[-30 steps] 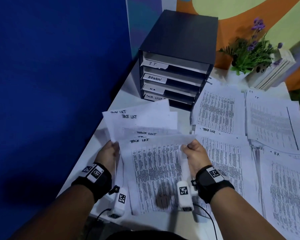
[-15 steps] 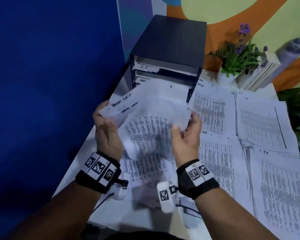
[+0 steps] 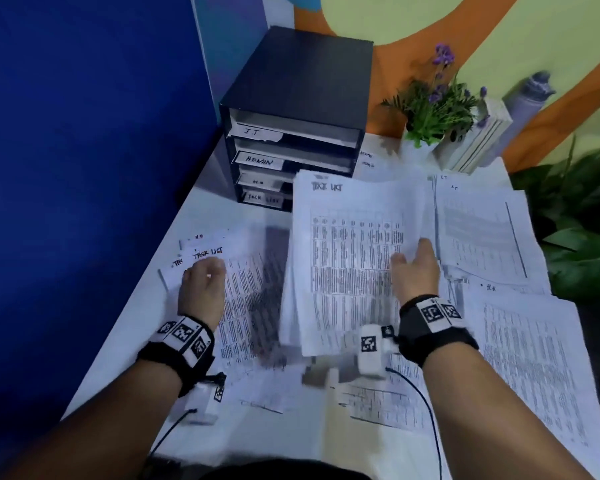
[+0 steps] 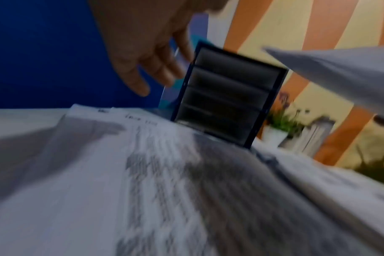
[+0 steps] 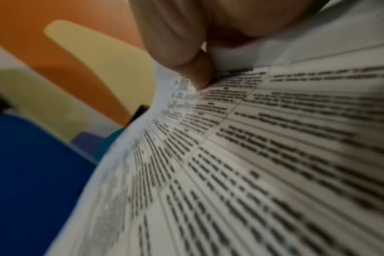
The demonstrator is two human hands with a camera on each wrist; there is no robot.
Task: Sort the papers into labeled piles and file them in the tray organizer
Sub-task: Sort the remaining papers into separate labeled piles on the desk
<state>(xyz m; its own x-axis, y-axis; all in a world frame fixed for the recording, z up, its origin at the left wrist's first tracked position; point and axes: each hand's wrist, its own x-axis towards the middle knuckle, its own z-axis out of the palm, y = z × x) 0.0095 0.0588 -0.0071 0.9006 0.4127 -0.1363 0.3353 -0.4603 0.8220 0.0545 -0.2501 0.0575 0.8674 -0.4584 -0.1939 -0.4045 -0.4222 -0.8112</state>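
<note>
A stack of printed sheets headed TASK LIST (image 3: 354, 258) is lifted off the white table (image 3: 208, 209). My right hand (image 3: 415, 269) pinches its right edge, and the right wrist view shows the thumb (image 5: 186, 52) pressed on the top sheet (image 5: 252, 164). My left hand (image 3: 203, 280) hovers low over more TASK LIST sheets (image 3: 248, 289) lying at the left; in the left wrist view its fingers (image 4: 143, 57) hang relaxed and hold nothing. The black tray organizer (image 3: 298, 98) stands at the back, its slots labeled I.T, ADMIN, H.R and TASK LIST.
Piles marked I.T (image 3: 482, 230) and H.R (image 3: 534, 358) cover the right side of the table. A potted plant (image 3: 433, 109), a stack of books (image 3: 475, 140) and a bottle (image 3: 530, 98) stand at the back right. A blue partition (image 3: 84, 168) closes the left side.
Both hands held the TASK LIST sheets up together. The left hand has let go and dropped to the sheets on the table, while the right hand has swung its stack rightward.
</note>
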